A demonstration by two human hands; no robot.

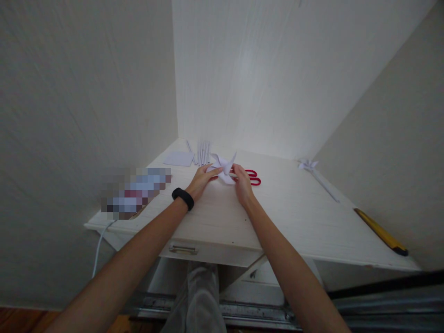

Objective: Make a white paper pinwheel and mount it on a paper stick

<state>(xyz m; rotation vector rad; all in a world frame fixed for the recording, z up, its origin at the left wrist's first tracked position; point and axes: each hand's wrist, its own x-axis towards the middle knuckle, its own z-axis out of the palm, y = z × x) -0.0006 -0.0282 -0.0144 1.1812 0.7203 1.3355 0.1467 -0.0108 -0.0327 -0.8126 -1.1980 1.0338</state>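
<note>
A white paper pinwheel [224, 167] with curled blades is between my two hands, just above the white tabletop. My left hand [203, 179], with a black band on the wrist, grips its left side, thumb on top near the centre. My right hand [242, 181] closes on the right side of the pinwheel, its fingertips partly hidden. Just behind the right hand lie scissors with red handles [255, 178]; their blades are mostly covered by the hand and the paper.
Several thin white paper sticks [203, 153] and a sheet of paper [178, 158] lie at the back left. A finished pinwheel on a stick [321, 179] and a yellow cutter [381, 231] lie right. A blurred-out object [138, 194] with a cable is left. Walls enclose the table [294, 208].
</note>
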